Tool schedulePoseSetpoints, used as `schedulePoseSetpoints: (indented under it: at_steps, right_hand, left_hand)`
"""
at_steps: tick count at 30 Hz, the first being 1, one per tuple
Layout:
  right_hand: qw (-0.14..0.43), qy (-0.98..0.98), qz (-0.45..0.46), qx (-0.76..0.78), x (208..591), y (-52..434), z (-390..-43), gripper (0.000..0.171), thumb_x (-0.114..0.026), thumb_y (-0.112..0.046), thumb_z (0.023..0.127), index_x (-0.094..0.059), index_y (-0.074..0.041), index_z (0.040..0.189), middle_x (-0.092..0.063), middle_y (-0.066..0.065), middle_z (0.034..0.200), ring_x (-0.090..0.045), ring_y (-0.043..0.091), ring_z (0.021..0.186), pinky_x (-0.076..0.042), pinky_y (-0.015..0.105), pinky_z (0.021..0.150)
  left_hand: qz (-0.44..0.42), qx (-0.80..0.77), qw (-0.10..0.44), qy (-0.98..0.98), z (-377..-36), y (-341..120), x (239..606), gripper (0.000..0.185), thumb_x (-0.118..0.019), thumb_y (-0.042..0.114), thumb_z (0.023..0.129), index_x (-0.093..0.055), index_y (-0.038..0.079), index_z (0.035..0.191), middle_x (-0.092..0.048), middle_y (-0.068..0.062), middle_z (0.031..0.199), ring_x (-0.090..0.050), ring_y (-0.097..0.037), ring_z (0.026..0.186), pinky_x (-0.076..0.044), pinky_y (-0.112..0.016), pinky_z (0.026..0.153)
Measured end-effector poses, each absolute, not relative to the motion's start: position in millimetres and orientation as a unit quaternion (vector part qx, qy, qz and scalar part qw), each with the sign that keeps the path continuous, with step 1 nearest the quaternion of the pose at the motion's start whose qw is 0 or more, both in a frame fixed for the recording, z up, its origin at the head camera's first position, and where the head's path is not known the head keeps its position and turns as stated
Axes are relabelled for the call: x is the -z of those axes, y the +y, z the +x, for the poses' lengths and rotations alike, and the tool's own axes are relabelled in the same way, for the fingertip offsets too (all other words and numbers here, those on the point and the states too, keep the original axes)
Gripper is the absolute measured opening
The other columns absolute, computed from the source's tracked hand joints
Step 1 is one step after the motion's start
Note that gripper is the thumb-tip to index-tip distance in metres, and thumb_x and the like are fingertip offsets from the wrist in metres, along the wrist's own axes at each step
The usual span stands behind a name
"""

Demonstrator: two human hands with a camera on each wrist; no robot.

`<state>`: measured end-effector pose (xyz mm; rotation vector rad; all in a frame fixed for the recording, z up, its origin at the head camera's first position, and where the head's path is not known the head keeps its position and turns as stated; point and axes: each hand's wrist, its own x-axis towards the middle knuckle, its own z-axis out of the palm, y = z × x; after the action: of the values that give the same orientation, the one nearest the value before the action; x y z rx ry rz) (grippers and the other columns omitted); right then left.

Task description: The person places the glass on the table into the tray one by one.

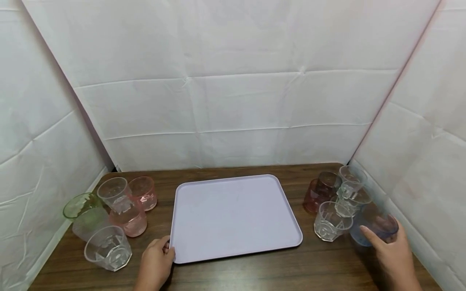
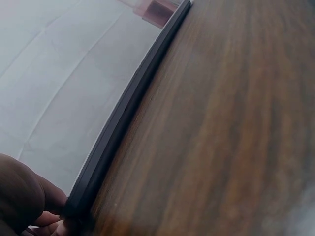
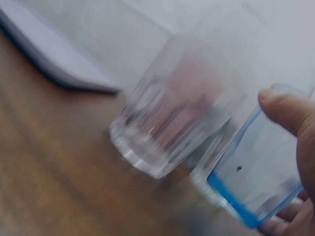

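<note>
A dark brown wooden table (image 1: 255, 270) fills the near part of the scene, and creased white sheets (image 1: 233, 81) hang as walls behind it and along both sides, closing it into a narrow booth.

In the middle of the table lies a pale lilac tray (image 1: 233, 214), flat and bare. The left hand (image 1: 155, 264) is at the tray's near left corner, its fingers curled against the rim and gripping the edge; the left wrist view shows the dark underside of that rim (image 2: 123, 118) running away across the wood with fingertips (image 2: 47, 219) tucked beside it.

At the near right, the right hand (image 1: 393, 252) grips a blue glass (image 1: 375, 230), thumb on one side and fingers round the other. The right wrist view shows it tilted, with its blue base low and the thumb (image 3: 290, 110) pressed on its wall. Just left of it stands a clear faceted glass (image 1: 332, 221), very close to the blue one. Farther back on the right are more clear glasses (image 1: 351, 190) and a dark reddish pair (image 1: 320, 192), crowded together.

On the left side stand a green glass (image 1: 85, 214), pink glasses (image 1: 136, 206), and a clear one (image 1: 108, 247) nearest, well apart from the tray's edge.
</note>
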<state>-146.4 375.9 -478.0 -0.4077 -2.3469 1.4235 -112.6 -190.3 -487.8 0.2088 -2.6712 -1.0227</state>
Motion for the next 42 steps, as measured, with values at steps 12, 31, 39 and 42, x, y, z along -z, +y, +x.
schedulePoseSetpoints:
  at_steps: [12, 31, 39, 42]
  right_hand:
    - [0.197, -0.871, -0.109, -0.437, 393, 373, -140, 0.099, -0.074, -0.027, 0.093, -0.005, -0.023, 0.163, -0.031, 0.010, 0.161, -0.042, -0.005, 0.127, -0.036, -0.001, 0.082]
    - [0.191, -0.765, 0.094, -0.608, 317, 217, -200, 0.092, -0.078, -0.004, 0.087, -0.022, -0.014, 0.159, -0.043, 0.008, 0.147, -0.045, 0.022, 0.133, -0.042, 0.011, 0.096]
    - [0.107, -0.740, 0.140, -0.649, 340, 128, -238, 0.094, -0.080, -0.013, 0.086, -0.022, -0.012, 0.159, -0.041, 0.008, 0.153, -0.042, 0.026, 0.140, -0.036, 0.042, 0.115]
    - [0.080, -0.727, 0.158, -0.663, 356, 95, -250, 0.094, -0.081, -0.014, 0.085, -0.023, -0.012, 0.159, -0.041, 0.009, 0.153, -0.041, 0.028, 0.141, -0.035, 0.044, 0.116]
  left_hand:
    - [0.082, 0.362, 0.137, -0.919, -113, -190, 489, 0.030, -0.069, 0.000, 0.082, -0.070, -0.010, 0.111, -0.060, -0.003, 0.082, -0.054, -0.013, 0.075, -0.047, -0.030, 0.068]
    - [0.082, 0.366, 0.152, -0.914, -113, -190, 492, 0.030, -0.069, -0.001, 0.081, -0.070, -0.010, 0.109, -0.062, -0.003, 0.083, -0.055, -0.012, 0.074, -0.048, -0.030, 0.068]
    - [0.078, 0.382, 0.174, -0.904, -115, -190, 497, 0.028, -0.070, -0.004, 0.079, -0.071, -0.009, 0.106, -0.061, -0.003, 0.082, -0.053, -0.008, 0.072, -0.047, -0.025, 0.066]
    - [0.081, 0.387, 0.177, -0.901, -115, -190, 497, 0.027, -0.069, -0.005, 0.079, -0.072, -0.009, 0.106, -0.061, -0.004, 0.081, -0.052, -0.008, 0.072, -0.047, -0.024, 0.066]
